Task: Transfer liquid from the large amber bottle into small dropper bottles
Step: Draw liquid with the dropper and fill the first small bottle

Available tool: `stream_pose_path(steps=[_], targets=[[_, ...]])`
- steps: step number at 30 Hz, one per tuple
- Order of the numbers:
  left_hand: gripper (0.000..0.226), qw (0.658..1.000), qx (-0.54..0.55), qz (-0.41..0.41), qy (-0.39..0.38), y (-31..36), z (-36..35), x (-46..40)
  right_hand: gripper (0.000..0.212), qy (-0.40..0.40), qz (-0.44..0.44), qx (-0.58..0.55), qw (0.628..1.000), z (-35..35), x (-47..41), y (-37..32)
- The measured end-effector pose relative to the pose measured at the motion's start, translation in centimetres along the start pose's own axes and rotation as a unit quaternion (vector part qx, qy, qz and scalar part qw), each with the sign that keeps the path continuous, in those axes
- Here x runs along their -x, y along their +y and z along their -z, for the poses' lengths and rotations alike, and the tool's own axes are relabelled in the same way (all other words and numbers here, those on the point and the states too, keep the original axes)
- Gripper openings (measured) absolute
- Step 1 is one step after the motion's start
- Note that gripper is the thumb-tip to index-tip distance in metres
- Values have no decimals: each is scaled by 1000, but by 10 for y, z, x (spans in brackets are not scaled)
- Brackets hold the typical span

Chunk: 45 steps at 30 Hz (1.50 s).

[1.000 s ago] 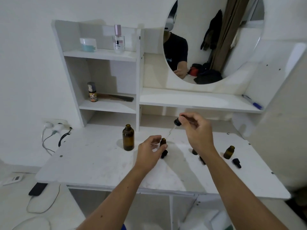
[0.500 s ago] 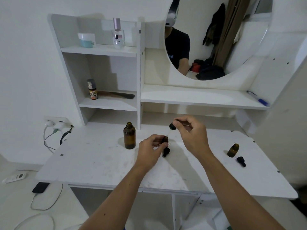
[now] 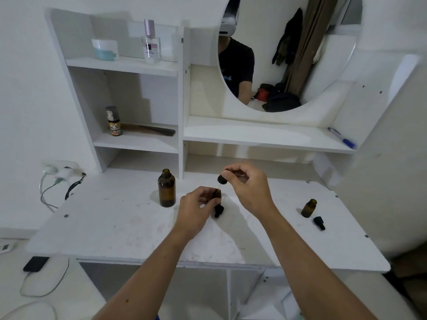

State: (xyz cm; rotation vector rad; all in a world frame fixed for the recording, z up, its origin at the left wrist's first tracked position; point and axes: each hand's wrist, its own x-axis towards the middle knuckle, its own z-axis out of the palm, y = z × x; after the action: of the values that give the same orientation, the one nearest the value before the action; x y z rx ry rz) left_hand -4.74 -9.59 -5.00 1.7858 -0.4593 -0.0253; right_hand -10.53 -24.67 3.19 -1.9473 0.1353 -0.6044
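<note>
Left hand (image 3: 196, 210) near desk (image 3: 115, 227) centre, fingers curled round a small dropper bottle (image 3: 217, 194), held upright just above the surface. Right hand (image 3: 248, 188) directly above and right of it, thumb and forefinger pinching a black dropper (image 3: 222, 179) by the bulb, cap end over the bottle's mouth; glass tube barely visible, tip apparently at or in the neck, cannot tell which. Loose black cap (image 3: 218, 210) lying on the desk just below the held bottle, partly hidden by left fingers. Large amber bottle (image 3: 166, 188) standing upright and uncapped, left of the left hand, toward the desk's back edge, near the foot of the shelf unit (image 3: 182, 88). Second small bottle (image 3: 309, 208) upright and open near the desk's right edge, well apart from both hands; its black dropper cap (image 3: 319, 223) lying on its side just in front of it. On the upper shelf: pale jar (image 3: 105, 49) and clear perfume bottle (image 3: 151, 42). On the lower shelf: small spray can (image 3: 113, 121) beside a dark comb (image 3: 149, 130). Blue pen (image 3: 342, 137) at the right end of the long shelf under the round mirror (image 3: 288, 54). Plugs and cables (image 3: 55, 179) at the wall off the desk's left edge; black phone (image 3: 35, 263) on the floor below the front left corner.
</note>
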Motion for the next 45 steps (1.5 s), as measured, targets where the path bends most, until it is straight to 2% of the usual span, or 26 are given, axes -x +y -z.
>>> stream_pose_path(steps=[6,12,20,28,34,38,41,45], targets=[[22,1000,15,-5,0,0,0,1,3,-17,8,-11,1000,2,1,-7],[23,1000,11,-7,0,1,1,2,17,-2,11,10,1000,-1,0,-8],[24,1000,-2,-5,1,2,0,1,10,23,7,4,1000,-4,0,-1],[27,1000,1,5,4,2,0,2,8,61,49,-4,997,5,6,-12],[45,999,47,13,6,4,7,14,10,102,76,-30,991,13,5,-33],[43,997,70,24,14,0,27,32,8,91,80,-47,991,2,3,-43],[38,996,78,21,48,-5,53,47,9,86,85,-54,991,-13,2,-51],[31,987,41,13,156,-11,88,52,10,64,77,-76,992,-36,1,-60]])
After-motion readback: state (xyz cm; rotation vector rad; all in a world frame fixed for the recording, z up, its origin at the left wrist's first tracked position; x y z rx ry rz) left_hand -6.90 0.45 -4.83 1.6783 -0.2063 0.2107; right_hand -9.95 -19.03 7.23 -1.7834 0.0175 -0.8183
